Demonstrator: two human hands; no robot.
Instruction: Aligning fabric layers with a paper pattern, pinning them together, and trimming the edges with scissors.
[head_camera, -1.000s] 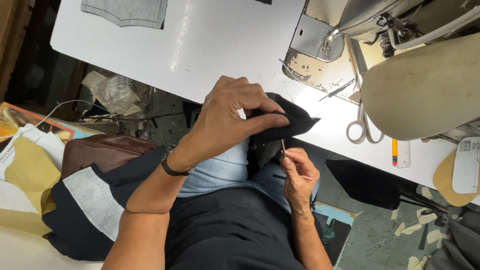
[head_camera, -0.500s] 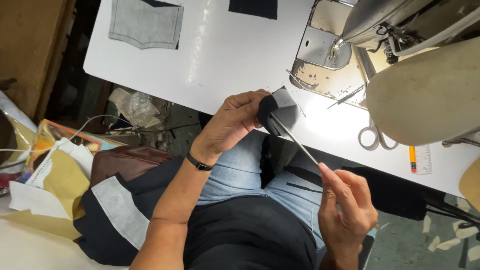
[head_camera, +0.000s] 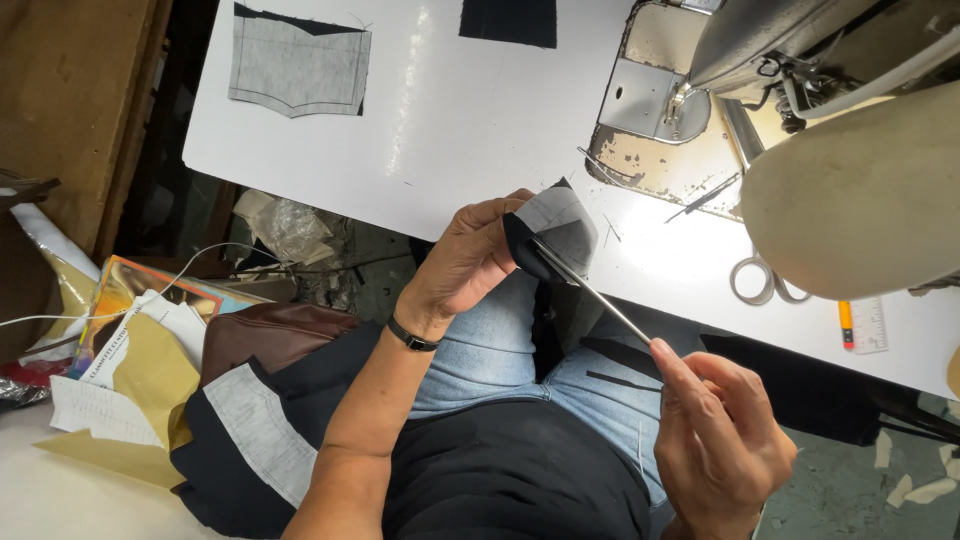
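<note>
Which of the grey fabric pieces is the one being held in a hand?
The small folded grey-and-black piece pinched in the left hand, poked by the thin rod. The other grey pieces lie untouched: one flat on the white table, one down by the lap.

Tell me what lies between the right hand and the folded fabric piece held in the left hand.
Head view: a thin metal rod runs from the right hand up into the fabric piece.
</note>
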